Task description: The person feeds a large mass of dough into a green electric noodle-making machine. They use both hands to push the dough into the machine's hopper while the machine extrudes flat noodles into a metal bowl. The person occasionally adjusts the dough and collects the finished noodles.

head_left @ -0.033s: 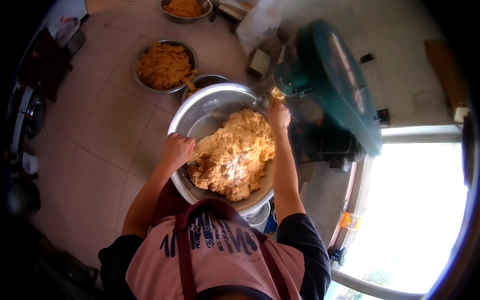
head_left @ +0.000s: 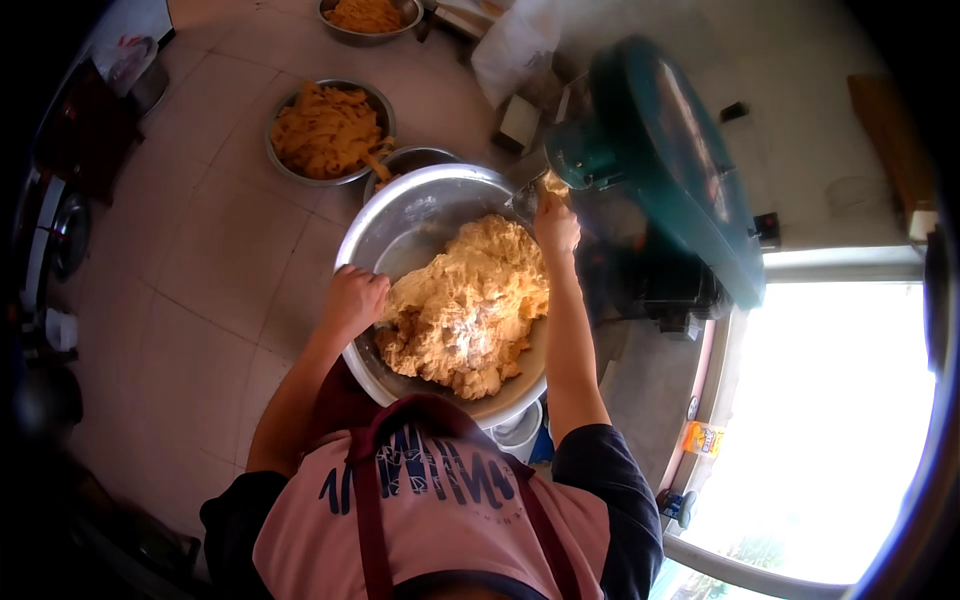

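Observation:
A large metal basin (head_left: 410, 222) in front of my body holds a big, lumpy mass of yellowish dough (head_left: 465, 300), with white flour on part of it. My left hand (head_left: 360, 298) is closed over the basin's left rim, its fingertips beside the dough. At the far right rim, my right hand (head_left: 556, 228) grips a small piece of dough (head_left: 555, 184) at the metal mouth of a green machine (head_left: 572, 158). My right fingers are partly hidden by the back of the hand.
Beyond the basin, a metal bowl (head_left: 388, 108) of orange-yellow strips stands on the tiled floor (head_left: 230, 230). Another bowl (head_left: 400, 28) of strips is farther off, and a third bowl (head_left: 430, 158) is partly behind the basin. A bright window (head_left: 820, 420) lies to the right.

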